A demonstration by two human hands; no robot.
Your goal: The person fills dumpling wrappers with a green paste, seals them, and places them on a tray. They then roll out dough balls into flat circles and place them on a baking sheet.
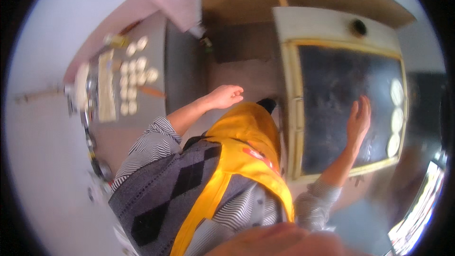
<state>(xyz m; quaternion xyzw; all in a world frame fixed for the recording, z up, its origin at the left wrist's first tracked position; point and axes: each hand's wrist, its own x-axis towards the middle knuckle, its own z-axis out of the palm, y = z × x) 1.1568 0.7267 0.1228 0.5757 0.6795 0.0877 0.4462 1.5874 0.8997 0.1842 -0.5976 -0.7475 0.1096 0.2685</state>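
Observation:
My left hand (226, 96) hangs over the floor in front of my yellow apron (245, 124), fingers loosely curled and holding nothing. To the right, my right hand (360, 115) is above a dark flat griddle surface (330, 78) in a yellowish frame, with nothing in it; whether it touches the surface cannot be told. Three pale flat dough rounds (396, 120) lie in a row along the griddle's far right edge. On the grey table (149, 35) at left, several small pale dough pieces (132, 77) sit in rows, beside an orange-brown wooden tool (153, 91).
A beige cloth or board strip (106, 89) and metal bowls (91, 84) line the table's left side. A yellow-capped container (119, 41) stands at its back. A round dark object (358, 27) is on the pale ledge behind the griddle. Floor (241, 74) shows between the table and griddle.

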